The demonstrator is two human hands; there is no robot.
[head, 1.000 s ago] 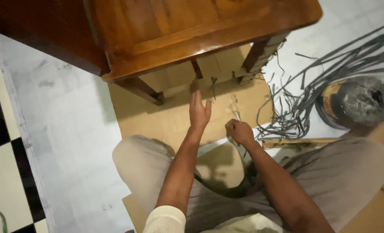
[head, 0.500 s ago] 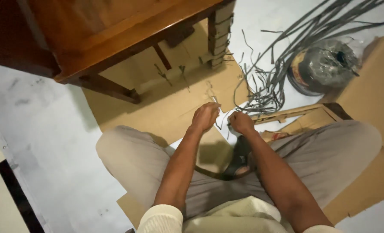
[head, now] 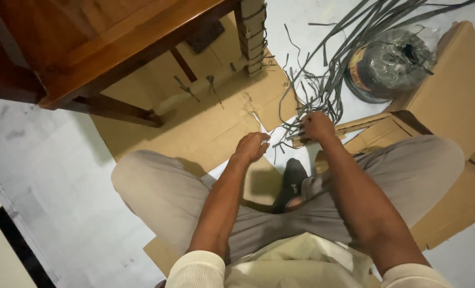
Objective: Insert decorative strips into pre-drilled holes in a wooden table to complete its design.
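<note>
Meanwhile, the right hand (head: 317,126) had shifted rightward off the flat brown cardboard sheet (head: 205,133) since a second before and was now closed, knuckles up, on the near ends of the loose bundle of thin grey plastic strips (head: 323,80), which fanned away from the fist across the pale floor toward the dark round coil of grey strapping (head: 389,64) near the top right. The left hand (head: 252,146), which a second earlier had been raised with fingers spread toward the wooden table leg, had drawn back and curled into a loose fist just beside the right, hovering over the edge of the cardboard; whether it gripped anything could not be told. Both forearms reached forward from cream sleeve cuffs over crossed legs in beige trousers, the wrists bent slightly down. The view had also swung, so the polished brown wooden table (head: 88,48) sat further to the upper left than before. An open brown cardboard box (head: 451,96) lay to the right of the strips, touching the person's right knee.
</note>
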